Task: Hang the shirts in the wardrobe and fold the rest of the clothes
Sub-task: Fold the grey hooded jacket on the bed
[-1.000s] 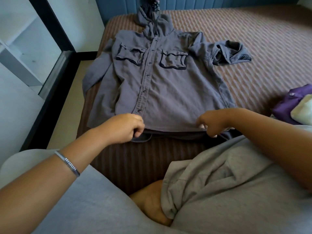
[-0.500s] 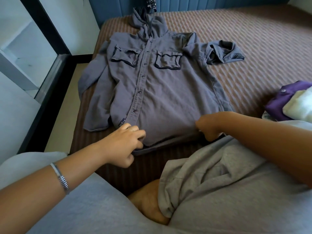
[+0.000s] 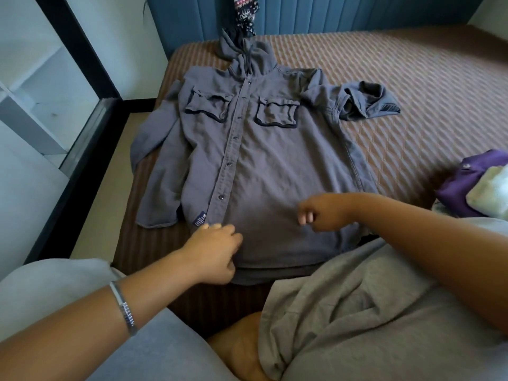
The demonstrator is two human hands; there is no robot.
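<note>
A grey hooded button-up shirt [image 3: 269, 171] lies face up and flat on the brown striped bed [image 3: 412, 78], hood toward the headboard. Its left sleeve lies along the body; its right sleeve [image 3: 368, 101] is bunched up to the side. My left hand [image 3: 214, 248] sits on the lower hem by the button placket, fingers curled onto the fabric. My right hand [image 3: 321, 213] hovers just over the lower front with its fingers curled in, holding nothing.
A purple garment [image 3: 461, 185] and a white one [image 3: 492, 188] are piled at the bed's right edge. A patterned cloth [image 3: 246, 12] hangs at the blue headboard. A glass-fronted unit [image 3: 41, 105] stands left of the bed, across a narrow strip of floor.
The shirt's hem has been drawn toward me and now lies flatter. My right hand has let go of the hem and moved left over the front. My left hand stays at the hem.
</note>
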